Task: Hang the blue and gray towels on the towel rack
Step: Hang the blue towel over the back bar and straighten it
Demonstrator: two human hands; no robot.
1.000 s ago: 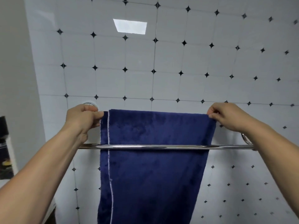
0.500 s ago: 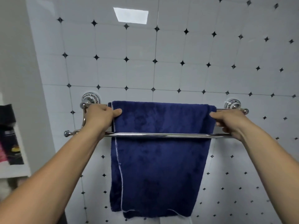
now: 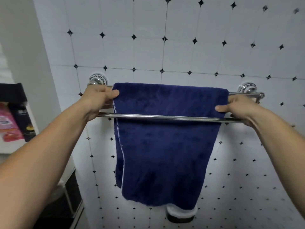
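A dark blue towel [image 3: 166, 146] hangs folded over the back bar of a chrome double-bar towel rack [image 3: 165, 116] on the tiled wall. It drops behind the front bar. My left hand [image 3: 99, 100] pinches the towel's upper left edge near the back bar. My right hand [image 3: 237, 107] grips the towel's upper right edge, thumb on the cloth. No gray towel is in view.
Round wall mounts hold the rack at left [image 3: 97, 79] and right [image 3: 247, 87]. A shelf at the left carries a pink packet [image 3: 9, 124] and a dark box [image 3: 21, 113]. A white and black object [image 3: 181, 215] shows below the towel's hem.
The towel came down from above the front bar onto the back bar, and both hands lowered with it. The view has tilted down, so the towel's lower hem now shows.
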